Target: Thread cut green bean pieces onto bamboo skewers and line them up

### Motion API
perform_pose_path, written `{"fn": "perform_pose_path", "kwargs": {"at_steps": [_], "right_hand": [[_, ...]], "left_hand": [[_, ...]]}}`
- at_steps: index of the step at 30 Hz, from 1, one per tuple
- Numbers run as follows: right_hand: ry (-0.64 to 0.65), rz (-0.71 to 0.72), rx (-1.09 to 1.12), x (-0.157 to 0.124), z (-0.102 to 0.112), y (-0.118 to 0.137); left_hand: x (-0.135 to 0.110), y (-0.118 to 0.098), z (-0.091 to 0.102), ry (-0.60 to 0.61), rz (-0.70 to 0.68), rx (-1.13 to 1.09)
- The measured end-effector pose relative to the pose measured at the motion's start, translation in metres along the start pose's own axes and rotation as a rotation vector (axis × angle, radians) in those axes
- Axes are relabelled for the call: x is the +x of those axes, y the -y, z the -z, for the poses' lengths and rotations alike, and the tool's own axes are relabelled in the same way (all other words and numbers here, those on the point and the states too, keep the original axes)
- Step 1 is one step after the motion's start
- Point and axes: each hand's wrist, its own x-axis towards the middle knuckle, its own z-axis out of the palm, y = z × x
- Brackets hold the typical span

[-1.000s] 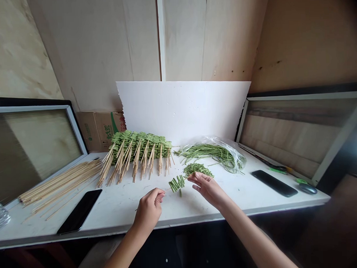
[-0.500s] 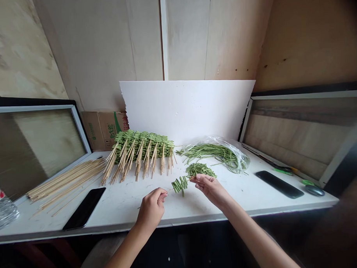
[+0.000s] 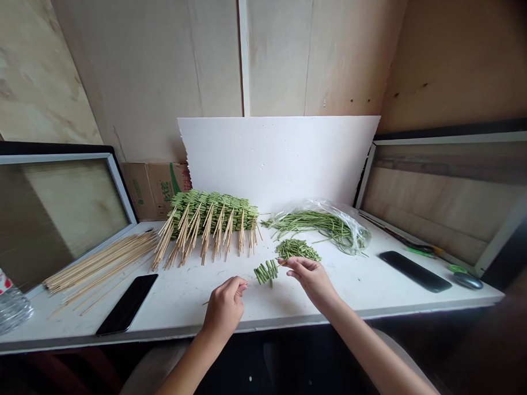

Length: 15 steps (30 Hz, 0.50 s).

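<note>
Between my hands hangs a thin bamboo skewer, threaded with several short pieces of green bean (image 3: 266, 272). My left hand (image 3: 226, 302) is closed around the skewer to the left of the beans, and a bit of stick shows behind that hand. At the right end, my right hand (image 3: 304, 277) pinches the skewer between thumb and fingertips, close beside the beans. A small heap of cut bean pieces (image 3: 297, 249) lies on the white table (image 3: 267, 312) just behind my right hand. Long uncut beans (image 3: 314, 223) spill from a clear plastic bag (image 3: 359, 235).
Stacked bean skewers (image 3: 216, 208) stand at the back left, sticks facing me. Loose bamboo skewers (image 3: 104, 263), a black phone (image 3: 127, 305) and a plastic bottle (image 3: 10, 304) are to the left. Another dark phone (image 3: 415, 271) and a mouse (image 3: 468, 281) lie at the right.
The view has shifted very slightly. My right fingers have moved a little left along the skewer, nearer the beans; my left hand keeps its grip.
</note>
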Motion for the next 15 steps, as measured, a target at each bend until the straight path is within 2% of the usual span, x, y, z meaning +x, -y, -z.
{"fn": "perform_pose_path", "kwargs": {"at_steps": [15], "right_hand": [[0.013,0.029,-0.038,-0.0057,-0.0061,0.0016]], "left_hand": [[-0.0008,0.0032,0.0014,0.013,-0.048,0.047]]}}
